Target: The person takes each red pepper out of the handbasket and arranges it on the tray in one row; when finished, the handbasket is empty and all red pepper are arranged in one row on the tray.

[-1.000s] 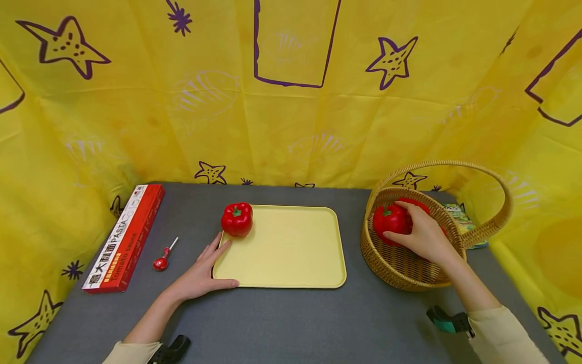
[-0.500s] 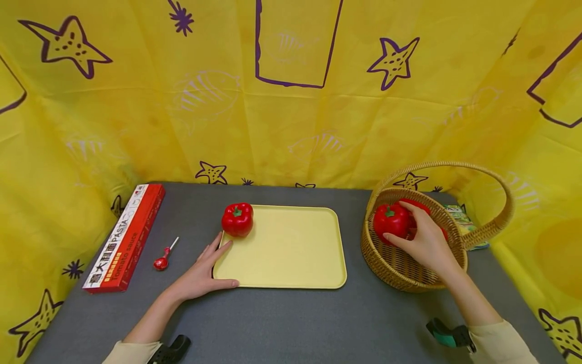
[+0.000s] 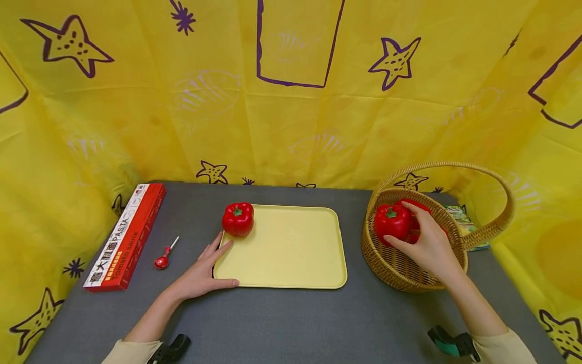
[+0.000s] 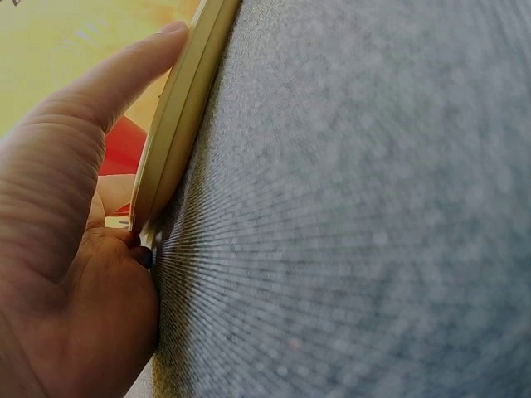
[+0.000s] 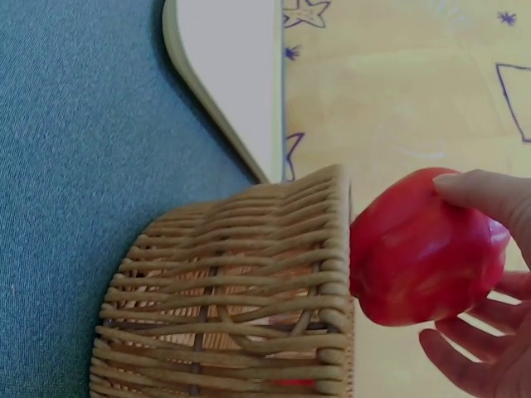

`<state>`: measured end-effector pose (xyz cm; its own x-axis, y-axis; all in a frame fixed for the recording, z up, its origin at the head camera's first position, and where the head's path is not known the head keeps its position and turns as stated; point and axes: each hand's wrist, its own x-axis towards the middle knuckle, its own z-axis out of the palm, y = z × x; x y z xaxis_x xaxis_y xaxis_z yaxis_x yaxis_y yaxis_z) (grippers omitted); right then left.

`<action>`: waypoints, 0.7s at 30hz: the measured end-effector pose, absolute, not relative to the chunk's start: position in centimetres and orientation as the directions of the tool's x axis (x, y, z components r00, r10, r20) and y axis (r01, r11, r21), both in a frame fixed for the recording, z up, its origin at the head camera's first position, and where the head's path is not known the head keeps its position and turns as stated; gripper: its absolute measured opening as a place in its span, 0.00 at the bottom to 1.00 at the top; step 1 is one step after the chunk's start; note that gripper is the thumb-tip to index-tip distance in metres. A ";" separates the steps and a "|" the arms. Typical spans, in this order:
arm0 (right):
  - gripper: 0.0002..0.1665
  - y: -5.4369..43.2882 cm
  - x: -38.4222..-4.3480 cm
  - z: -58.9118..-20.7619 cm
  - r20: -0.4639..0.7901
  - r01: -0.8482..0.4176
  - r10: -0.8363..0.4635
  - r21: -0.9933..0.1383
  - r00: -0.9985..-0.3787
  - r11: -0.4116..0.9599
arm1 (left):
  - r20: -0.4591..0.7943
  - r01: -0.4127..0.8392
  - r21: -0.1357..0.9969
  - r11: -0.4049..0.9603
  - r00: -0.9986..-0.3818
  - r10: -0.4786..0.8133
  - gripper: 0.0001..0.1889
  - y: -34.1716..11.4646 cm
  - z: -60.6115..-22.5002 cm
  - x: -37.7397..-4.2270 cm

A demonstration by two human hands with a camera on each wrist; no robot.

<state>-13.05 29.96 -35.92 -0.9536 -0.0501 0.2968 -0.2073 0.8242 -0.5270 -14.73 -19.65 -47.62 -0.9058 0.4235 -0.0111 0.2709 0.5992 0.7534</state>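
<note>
In the head view, my right hand (image 3: 429, 242) reaches into a wicker basket (image 3: 386, 270) and holds a red bell pepper (image 3: 392, 221) with a green stem. The right wrist view shows the thumb on one side of that pepper and curved fingers around the other, with the pepper standing out past the basket's rim. My left hand (image 3: 202, 270) rests along the left side of a pale yellow tray (image 3: 284, 247), thumb straight along the front rim. Just beyond its fingertips, a second red bell pepper (image 3: 238, 219) sits on the tray's far left corner.
Other red things (image 3: 417, 205) lie in the basket, partly hidden by my right hand. A colourful packet (image 3: 461, 220) lies behind it. On the left are a red and white pasta box (image 3: 125, 237) and a lollipop (image 3: 162, 261). A yellow cloth encloses the grey table.
My right hand has drawn back slightly to the right around the pepper, so more red shows between thumb and forefinger. The pepper and my left hand have barely moved.
</note>
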 end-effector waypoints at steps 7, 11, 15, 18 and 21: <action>0.49 29.3 -12.6 -35.5 0.297 -0.220 -0.065 -0.525 -0.953 0.823 | -0.004 0.278 0.755 0.594 -0.904 0.428 0.53 -19.7 -47.6 -14.7; 0.49 28.7 -12.2 -35.0 0.302 -0.228 -0.073 -0.518 -0.951 0.825 | -0.004 0.279 0.754 0.595 -0.904 0.428 0.53 -19.7 -47.6 -14.6; 0.50 28.0 -12.0 -34.5 0.305 -0.240 -0.087 -0.511 -0.948 0.825 | -0.005 0.277 0.754 0.595 -0.904 0.427 0.53 -19.7 -47.7 -14.7; 0.50 27.4 -12.0 -34.4 0.308 -0.253 -0.101 -0.508 -0.946 0.823 | -0.003 0.277 0.756 0.593 -0.905 0.426 0.53 -19.7 -47.7 -14.7; 0.50 26.9 -12.2 -34.4 0.308 -0.267 -0.116 -0.508 -0.944 0.819 | -0.001 0.278 0.757 0.592 -0.905 0.426 0.53 -19.7 -47.8 -14.8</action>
